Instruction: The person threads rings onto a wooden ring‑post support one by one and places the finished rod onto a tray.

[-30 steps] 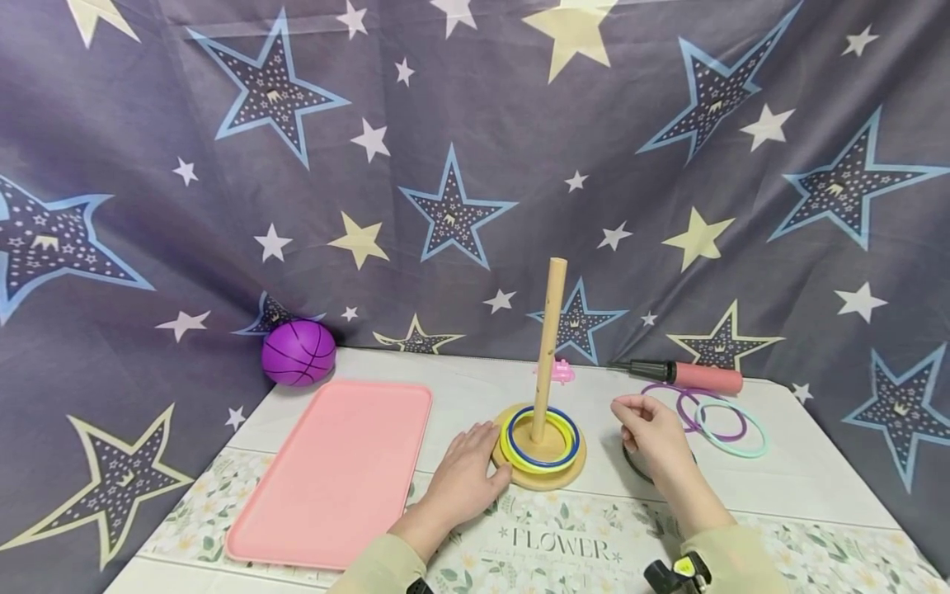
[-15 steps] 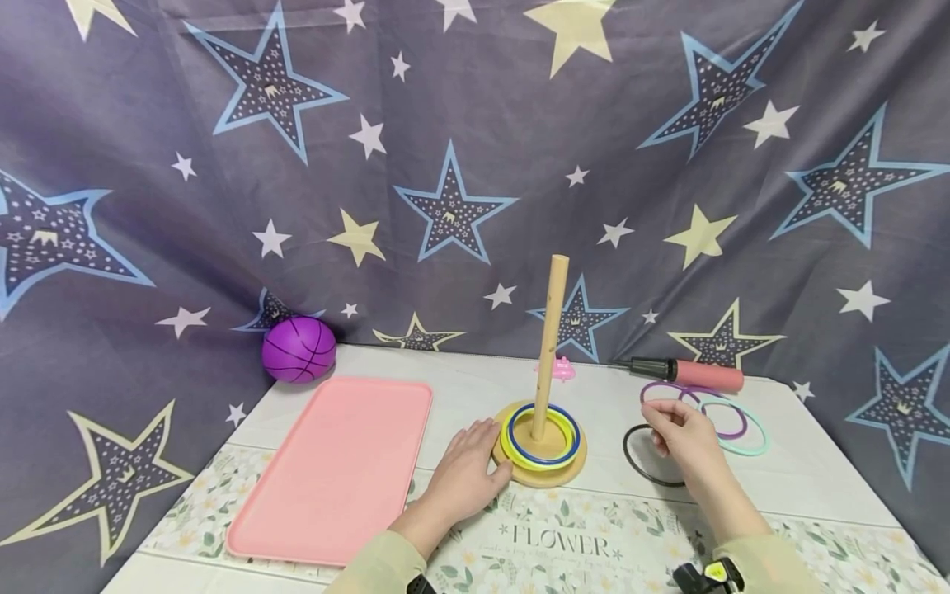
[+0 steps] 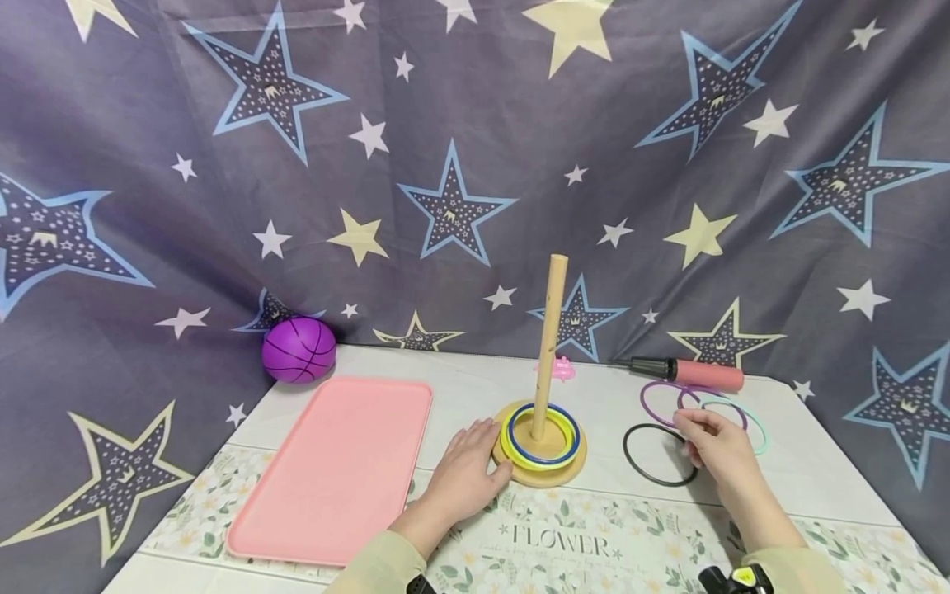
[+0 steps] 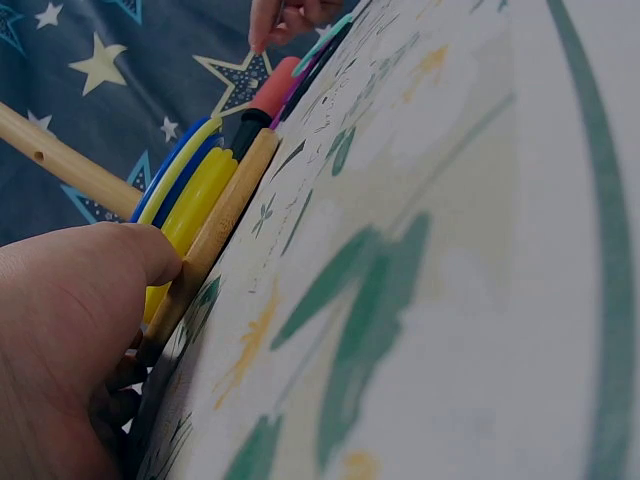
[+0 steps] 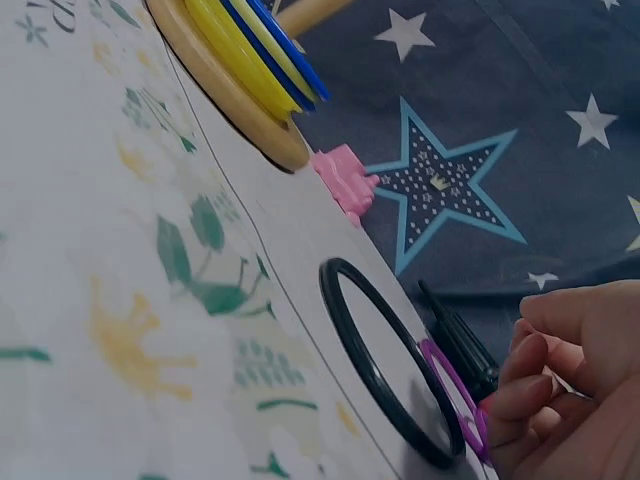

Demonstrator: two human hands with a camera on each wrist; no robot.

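My left hand (image 3: 463,474) rests against the left side of the round wooden base (image 3: 571,477), fingers extended and thumb at its near edge. From the base rises a wooden peg (image 3: 551,346), encircled by stacked yellow rings (image 4: 195,195) and blue rings (image 5: 303,75). Loosely bent, the fingers of my right hand (image 3: 718,450) hold nothing, above the right rim of a black ring (image 3: 644,478). Behind that hand lie purple rings (image 3: 644,403) and a teal ring (image 3: 762,425), partly hidden by it. In the right wrist view the black ring (image 5: 365,360) sits left of my fingers (image 5: 525,385).
A pink tray (image 3: 341,470) lies left of the base, with a purple ball (image 3: 298,351) behind it. At the back are a pink toy (image 3: 564,370) and a red-and-black hand pump (image 3: 705,375). A star-patterned curtain (image 3: 475,99) hangs behind the table.
My right hand has moved rightward with nothing in it, uncovering most of the black ring and overlapping the teal ring in the head view. My left hand has stayed at the base.
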